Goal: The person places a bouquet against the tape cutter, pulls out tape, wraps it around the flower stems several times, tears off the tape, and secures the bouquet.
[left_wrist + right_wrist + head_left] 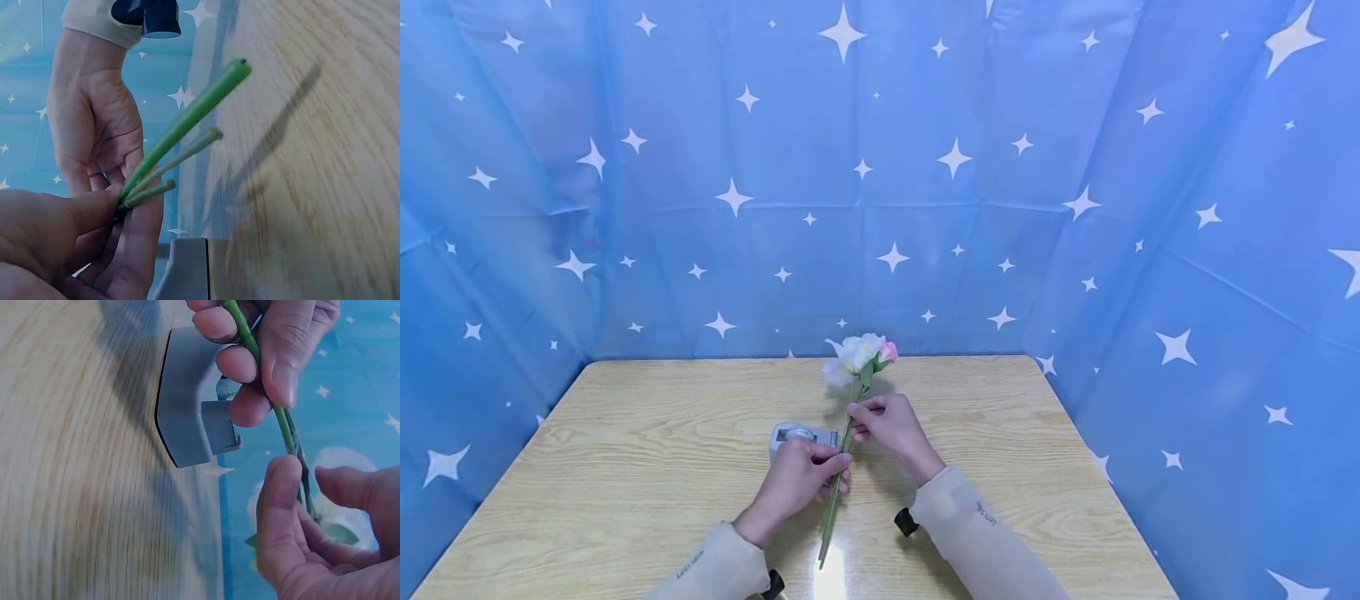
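My left hand [797, 479] pinches green flower stems [187, 120] between thumb and fingers, low on the bunch. Three stem ends stick out past the grip in the left wrist view. At the top of the bunch are a white flower [856, 354] and a pink flower [889, 352], with green leaves beneath. Higher up the stems is my right hand [891, 425]. Its index finger lies against them, while its thumb [347, 485] stands apart in the right wrist view. A grey-white tape dispenser [777, 436] stands on the table just behind my left hand.
The wood-grain table [647, 417] has rounded far corners. Blue curtains [805, 242] with white stars hang behind it and along both sides. Black wrist-worn devices [906, 522] sit at my sleeve cuffs.
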`<state>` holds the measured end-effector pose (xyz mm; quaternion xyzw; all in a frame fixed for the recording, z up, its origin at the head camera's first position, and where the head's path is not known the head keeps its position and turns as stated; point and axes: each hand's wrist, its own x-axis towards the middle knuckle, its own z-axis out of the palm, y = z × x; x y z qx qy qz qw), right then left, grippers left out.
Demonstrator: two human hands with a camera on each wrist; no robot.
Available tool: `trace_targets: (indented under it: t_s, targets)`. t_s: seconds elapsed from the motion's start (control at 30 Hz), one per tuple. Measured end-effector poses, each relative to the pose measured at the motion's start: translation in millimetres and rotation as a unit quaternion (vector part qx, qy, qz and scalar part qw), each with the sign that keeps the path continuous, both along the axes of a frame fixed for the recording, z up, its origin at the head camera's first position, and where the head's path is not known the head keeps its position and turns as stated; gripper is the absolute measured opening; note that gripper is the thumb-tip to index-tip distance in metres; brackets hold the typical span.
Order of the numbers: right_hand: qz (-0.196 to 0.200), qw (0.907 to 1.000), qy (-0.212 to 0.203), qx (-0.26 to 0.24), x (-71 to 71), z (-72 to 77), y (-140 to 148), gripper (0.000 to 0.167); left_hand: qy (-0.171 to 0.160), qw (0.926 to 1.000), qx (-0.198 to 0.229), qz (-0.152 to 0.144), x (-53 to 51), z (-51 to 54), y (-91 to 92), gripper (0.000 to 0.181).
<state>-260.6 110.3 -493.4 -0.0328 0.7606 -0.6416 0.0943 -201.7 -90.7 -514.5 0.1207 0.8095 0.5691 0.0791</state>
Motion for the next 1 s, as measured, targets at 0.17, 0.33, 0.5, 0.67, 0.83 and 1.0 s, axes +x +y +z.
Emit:
trace_targets:
  t_s: [0.17,0.33,0.5,0.67,0.83,1.0]
  targets:
    - [-0.006,1.0000,-0.002,0.003,-2.6,-0.4,-3.9,0.033,0.025,0.9996,-0.014,0.005,0.0,-0.7,2.5,0.022]
    - [-0.013,0.9997,-0.003,0.020,-4.9,-2.0,-6.6,0.030,0.035,0.9991,-0.022,0.012,0.6,-1.1,5.5,0.021]
    - [-0.020,0.9995,-0.007,0.024,-7.1,-2.6,-7.5,0.023,0.041,0.9986,-0.028,0.016,1.0,-1.1,6.9,0.020]
    - [-0.018,0.9996,-0.007,0.023,-9.2,-4.7,-7.7,0.021,0.044,0.9984,-0.032,0.011,0.3,-1.5,5.9,0.021]
    - [-0.014,0.9997,-0.015,0.014,-9.5,-6.6,-7.8,0.022,0.042,0.9985,-0.034,-0.009,-4.0,-2.9,1.0,0.022]
    - [-0.006,0.9998,-0.019,0.006,-8.4,-7.2,-7.3,0.025,-0.002,0.9990,-0.005,-0.045,-7.8,-3.0,-7.6,0.026]
